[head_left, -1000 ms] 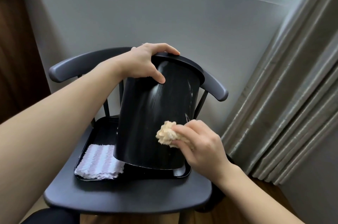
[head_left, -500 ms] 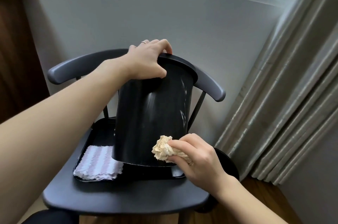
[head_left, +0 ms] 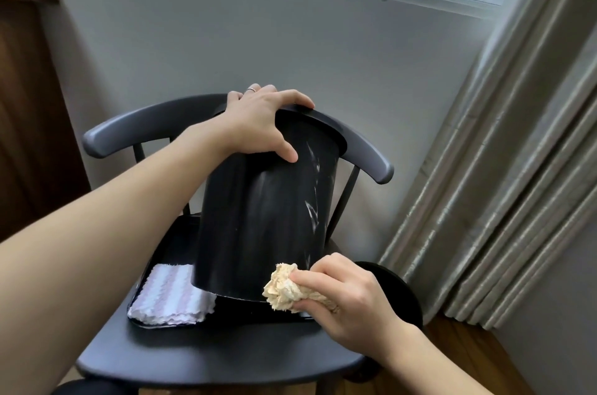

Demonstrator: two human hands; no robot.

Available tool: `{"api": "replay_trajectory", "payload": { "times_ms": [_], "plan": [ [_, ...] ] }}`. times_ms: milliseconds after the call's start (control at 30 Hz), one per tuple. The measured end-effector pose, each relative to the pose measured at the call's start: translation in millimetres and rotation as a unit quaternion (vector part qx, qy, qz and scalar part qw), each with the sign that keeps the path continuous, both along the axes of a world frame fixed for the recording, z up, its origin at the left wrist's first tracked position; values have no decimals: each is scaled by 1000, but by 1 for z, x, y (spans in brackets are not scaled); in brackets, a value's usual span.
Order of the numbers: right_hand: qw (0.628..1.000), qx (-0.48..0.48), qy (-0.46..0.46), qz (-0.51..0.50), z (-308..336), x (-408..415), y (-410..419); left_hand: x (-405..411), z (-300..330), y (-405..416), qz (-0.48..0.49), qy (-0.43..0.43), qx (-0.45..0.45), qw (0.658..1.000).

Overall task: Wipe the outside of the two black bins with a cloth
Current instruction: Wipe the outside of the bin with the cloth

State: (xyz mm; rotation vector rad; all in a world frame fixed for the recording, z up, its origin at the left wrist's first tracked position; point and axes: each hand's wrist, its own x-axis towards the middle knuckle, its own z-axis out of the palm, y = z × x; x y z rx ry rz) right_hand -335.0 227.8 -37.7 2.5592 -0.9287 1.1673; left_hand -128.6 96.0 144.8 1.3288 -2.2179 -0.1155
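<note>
My right hand (head_left: 352, 294) has slid the balled cloth (head_left: 286, 286), pinched in its fingers, down to the foot of the bin (head_left: 265, 220), which my left hand (head_left: 261, 123) grips tilted by the rim on the tray (head_left: 168, 323); it seems light, stiff and slick.

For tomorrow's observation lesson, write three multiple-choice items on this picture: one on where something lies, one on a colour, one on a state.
1. Where does the striped cloth lie?
A. on the tray beside the bin
B. on the floor
C. over the chair back

2. What colour is the crumpled cloth?
A. blue
B. pale yellow
C. red

3. How does the black bin stand?
A. flat and upright
B. lying on its side
C. tilted, one edge raised

Answers:
1 A, it lies in the black tray on the chair.
2 B, the wad in the right hand is pale yellow.
3 C, the left hand holds its rim and the bottom edge is lifted on the left.
</note>
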Motion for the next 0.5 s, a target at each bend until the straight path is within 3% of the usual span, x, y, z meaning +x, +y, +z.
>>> {"api": "replay_trajectory", "payload": {
  "times_ms": [200,500],
  "plan": [
    [999,-12,47,-2,14,2,-5,7,-1,4,-22,33,14,999],
    [986,-27,-111,-117,92,14,-71,20,1,5,-56,16,42,997]
  ]
}}
